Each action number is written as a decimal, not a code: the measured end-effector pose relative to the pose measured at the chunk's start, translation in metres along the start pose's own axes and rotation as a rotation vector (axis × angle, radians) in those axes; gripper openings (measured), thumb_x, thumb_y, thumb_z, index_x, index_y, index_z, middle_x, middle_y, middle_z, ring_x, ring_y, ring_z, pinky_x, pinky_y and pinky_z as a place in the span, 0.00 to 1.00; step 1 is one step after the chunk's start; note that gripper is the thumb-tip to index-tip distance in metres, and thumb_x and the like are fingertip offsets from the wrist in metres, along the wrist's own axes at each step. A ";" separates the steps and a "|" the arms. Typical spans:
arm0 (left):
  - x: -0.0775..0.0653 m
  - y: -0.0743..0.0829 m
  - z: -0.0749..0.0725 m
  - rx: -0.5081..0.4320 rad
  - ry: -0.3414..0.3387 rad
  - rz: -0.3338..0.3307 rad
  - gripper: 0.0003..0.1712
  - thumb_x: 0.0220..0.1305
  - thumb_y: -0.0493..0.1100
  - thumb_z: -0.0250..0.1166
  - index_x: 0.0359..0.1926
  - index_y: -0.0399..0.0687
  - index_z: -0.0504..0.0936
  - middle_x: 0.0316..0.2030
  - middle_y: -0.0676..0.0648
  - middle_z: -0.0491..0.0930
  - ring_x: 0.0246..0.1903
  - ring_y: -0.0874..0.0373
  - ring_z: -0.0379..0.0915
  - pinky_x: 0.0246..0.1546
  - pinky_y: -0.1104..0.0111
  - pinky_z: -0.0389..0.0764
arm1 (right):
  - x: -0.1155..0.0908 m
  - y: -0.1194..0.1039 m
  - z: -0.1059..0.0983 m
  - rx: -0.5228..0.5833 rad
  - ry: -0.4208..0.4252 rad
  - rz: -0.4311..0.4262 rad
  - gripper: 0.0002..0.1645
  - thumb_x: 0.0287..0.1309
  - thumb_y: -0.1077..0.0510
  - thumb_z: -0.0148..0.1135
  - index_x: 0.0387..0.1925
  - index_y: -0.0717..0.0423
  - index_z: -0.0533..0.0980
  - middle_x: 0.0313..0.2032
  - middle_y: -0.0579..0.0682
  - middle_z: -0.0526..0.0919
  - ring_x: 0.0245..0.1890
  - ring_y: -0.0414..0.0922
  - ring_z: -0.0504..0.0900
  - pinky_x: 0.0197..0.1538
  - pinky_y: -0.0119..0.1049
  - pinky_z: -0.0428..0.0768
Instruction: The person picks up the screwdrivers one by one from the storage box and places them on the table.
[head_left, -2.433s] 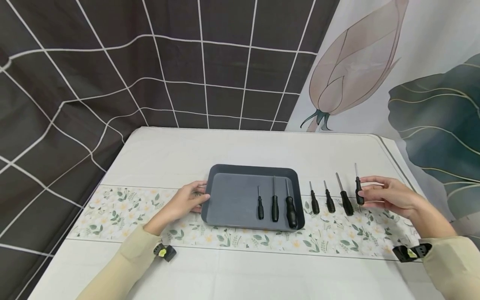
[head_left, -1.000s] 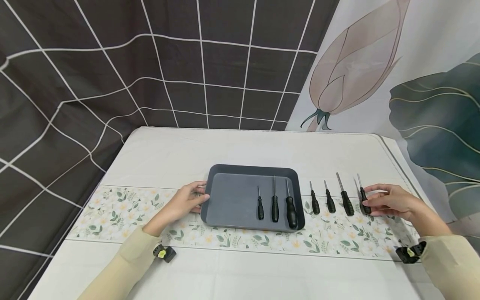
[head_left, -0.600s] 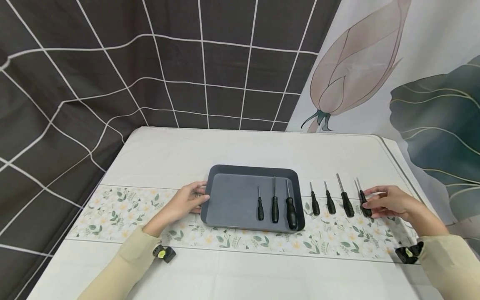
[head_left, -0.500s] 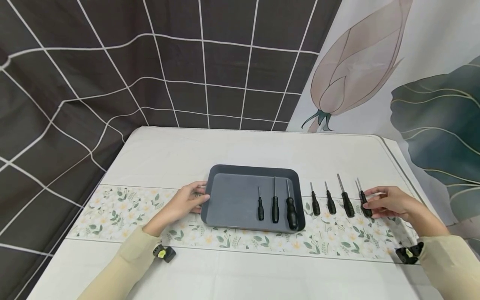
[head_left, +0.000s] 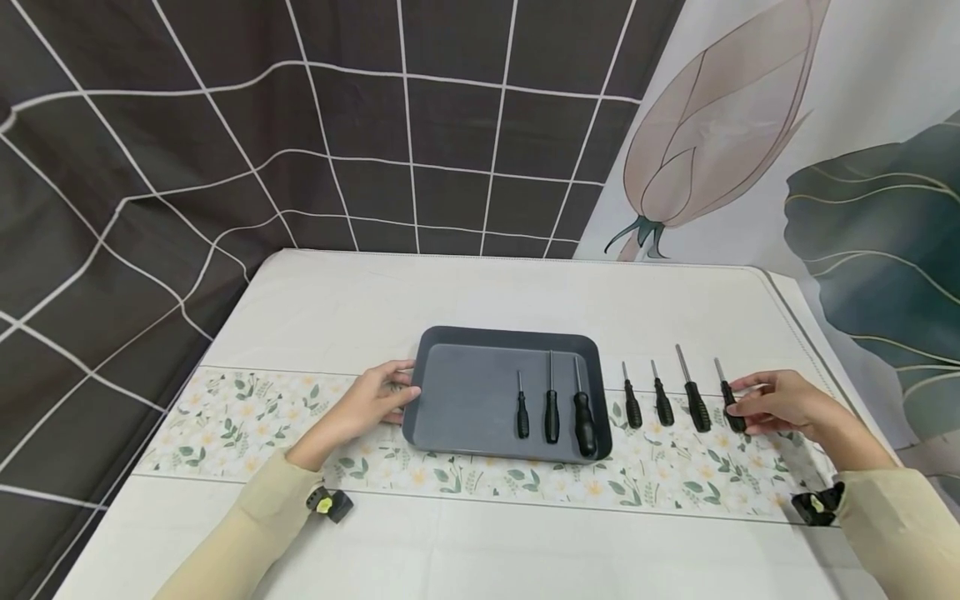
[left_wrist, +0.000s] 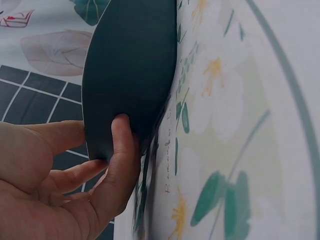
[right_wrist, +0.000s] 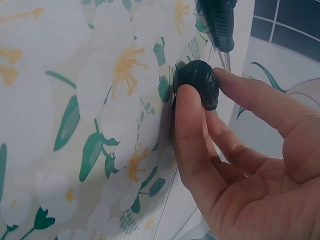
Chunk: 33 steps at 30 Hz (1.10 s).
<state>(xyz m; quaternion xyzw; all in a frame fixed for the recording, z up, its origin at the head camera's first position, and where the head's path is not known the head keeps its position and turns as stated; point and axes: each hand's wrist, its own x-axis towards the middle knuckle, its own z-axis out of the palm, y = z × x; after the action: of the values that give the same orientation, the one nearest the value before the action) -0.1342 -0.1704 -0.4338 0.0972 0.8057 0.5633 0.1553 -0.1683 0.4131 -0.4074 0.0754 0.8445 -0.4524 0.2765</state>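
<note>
In the head view my left hand [head_left: 378, 396] is at the left end of a grey rectangular tray [head_left: 465, 387]. The left wrist view shows its fingers gripping the tray's wall [left_wrist: 130, 60] at the rim. My right hand [head_left: 783, 404] pinches the black ribbed handle of a screwdriver [head_left: 731, 408] between thumb and fingers, low against the tabletop. Up close, in the right wrist view, the rounded handle end [right_wrist: 197, 80] shows between the fingertips. This screwdriver is the rightmost of a row, its shaft pointing away from me.
Three black-handled screwdrivers lie on the right of the tray: one small [head_left: 632, 404], another small [head_left: 662, 400] and a longer one [head_left: 697, 404]. Inside the tray's right half are a short [head_left: 522, 412], a long [head_left: 552, 412] and a thick-handled screwdriver [head_left: 584, 421]. A floral strip [head_left: 247, 425] crosses the white table.
My right hand has brought the raised screwdriver down and slightly right to the tabletop, at the row's right end. Its separate shadow no longer shows beside the shaft. My left hand has stayed on the tray.
</note>
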 end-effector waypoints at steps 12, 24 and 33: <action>0.001 0.001 0.000 -0.005 0.000 -0.009 0.32 0.73 0.37 0.60 0.71 0.27 0.60 0.53 0.31 0.71 0.44 0.41 0.82 0.37 0.64 0.90 | -0.001 -0.003 0.001 -0.022 0.022 0.013 0.37 0.60 0.66 0.67 0.61 0.83 0.60 0.33 0.51 0.79 0.27 0.48 0.84 0.34 0.42 0.90; 0.000 -0.001 0.000 -0.011 0.008 -0.008 0.32 0.73 0.38 0.61 0.70 0.27 0.61 0.53 0.30 0.71 0.44 0.41 0.82 0.37 0.63 0.90 | 0.000 -0.003 0.001 -0.057 0.025 0.006 0.35 0.60 0.64 0.66 0.59 0.83 0.61 0.29 0.52 0.81 0.26 0.48 0.83 0.32 0.43 0.90; 0.001 0.002 -0.001 0.018 0.015 -0.018 0.32 0.72 0.38 0.61 0.69 0.27 0.63 0.53 0.30 0.72 0.42 0.42 0.83 0.36 0.64 0.90 | -0.007 -0.009 -0.001 -0.157 0.051 -0.019 0.36 0.67 0.58 0.62 0.60 0.84 0.60 0.30 0.52 0.81 0.28 0.49 0.84 0.33 0.43 0.89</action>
<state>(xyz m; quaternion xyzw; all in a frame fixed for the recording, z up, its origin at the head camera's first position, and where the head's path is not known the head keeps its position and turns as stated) -0.1354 -0.1701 -0.4316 0.0872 0.8128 0.5552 0.1535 -0.1662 0.4095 -0.3974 0.0569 0.8849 -0.3853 0.2555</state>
